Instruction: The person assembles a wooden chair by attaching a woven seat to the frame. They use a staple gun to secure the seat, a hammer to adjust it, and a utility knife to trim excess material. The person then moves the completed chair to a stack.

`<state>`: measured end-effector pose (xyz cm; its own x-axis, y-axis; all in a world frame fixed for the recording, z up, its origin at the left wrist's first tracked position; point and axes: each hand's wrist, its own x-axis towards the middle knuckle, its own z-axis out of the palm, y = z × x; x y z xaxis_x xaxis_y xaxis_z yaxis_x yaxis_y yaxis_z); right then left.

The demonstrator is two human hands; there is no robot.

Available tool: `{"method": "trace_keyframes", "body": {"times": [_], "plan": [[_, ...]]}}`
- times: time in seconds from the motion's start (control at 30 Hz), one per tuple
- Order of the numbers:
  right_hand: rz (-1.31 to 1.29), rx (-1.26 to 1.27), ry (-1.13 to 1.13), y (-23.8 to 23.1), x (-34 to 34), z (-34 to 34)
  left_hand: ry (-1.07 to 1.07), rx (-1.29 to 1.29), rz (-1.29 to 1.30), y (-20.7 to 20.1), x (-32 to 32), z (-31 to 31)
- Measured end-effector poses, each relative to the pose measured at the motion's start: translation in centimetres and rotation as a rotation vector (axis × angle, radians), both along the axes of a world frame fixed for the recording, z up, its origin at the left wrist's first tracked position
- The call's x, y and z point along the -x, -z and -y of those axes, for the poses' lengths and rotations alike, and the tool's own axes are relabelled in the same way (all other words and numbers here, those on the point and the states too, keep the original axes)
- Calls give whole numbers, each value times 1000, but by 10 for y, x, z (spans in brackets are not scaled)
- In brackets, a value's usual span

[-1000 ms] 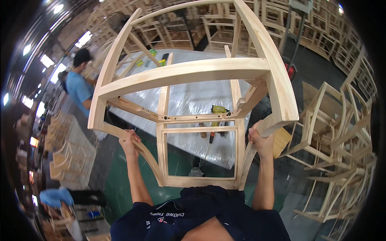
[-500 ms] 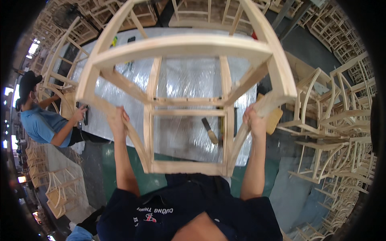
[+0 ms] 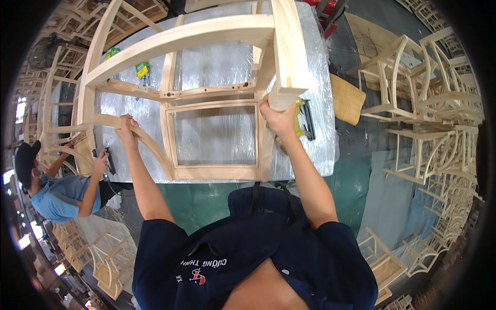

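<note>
A pale bare-wood chair frame fills the upper middle, tilted, with curved arms and a square lower part toward me. My left hand is closed round its left curved arm. My right hand grips the right arm near a thick post, thumb up along the wood. Beneath the frame is a worktable wrapped in clear plastic film. Just right of my right hand, a black and yellow-green tool, like a nail gun, lies on the film. Part of a wooden-handled tool shows behind my right wrist, mostly hidden.
A co-worker in a blue shirt stands at the left, holding a black power tool by another chair frame. Green and yellow packaging lies on the table. Stacked chair frames fill the right, with a tan woven pad nearer.
The chair frame has shifted left and turned, its right side swinging toward me. Both hands have kept their hold and moved left with it. The black and yellow-green tool has come into view.
</note>
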<state>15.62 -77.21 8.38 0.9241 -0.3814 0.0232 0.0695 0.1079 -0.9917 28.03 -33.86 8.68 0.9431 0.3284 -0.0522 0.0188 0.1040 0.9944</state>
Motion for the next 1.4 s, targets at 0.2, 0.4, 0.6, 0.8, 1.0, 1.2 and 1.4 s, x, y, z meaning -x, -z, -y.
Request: {"method": "trace_keyframes", "body": {"times": [0.2,0.4,0.6,0.8,1.0,1.2,1.4], "plan": [[-52,25,-2,5,10,10,39,-26,19,1,5,16],[-80,-13,-37,-9,8,25,-70,-16,55,8,25,17],[128,26,-101,-12,15,30,0,-35,25,0,32,26],[-404,461,-17,99,105,76,35,-97,24,-4,33,38],[-636,1045,-328,137,142,33,-371,-339,136,13,108,55],[-724,923,-172,126,171,56,-290,-515,-69,76,257,159],[-412,915,-275,123,277,112,379,-193,-254,62,377,291]]}}
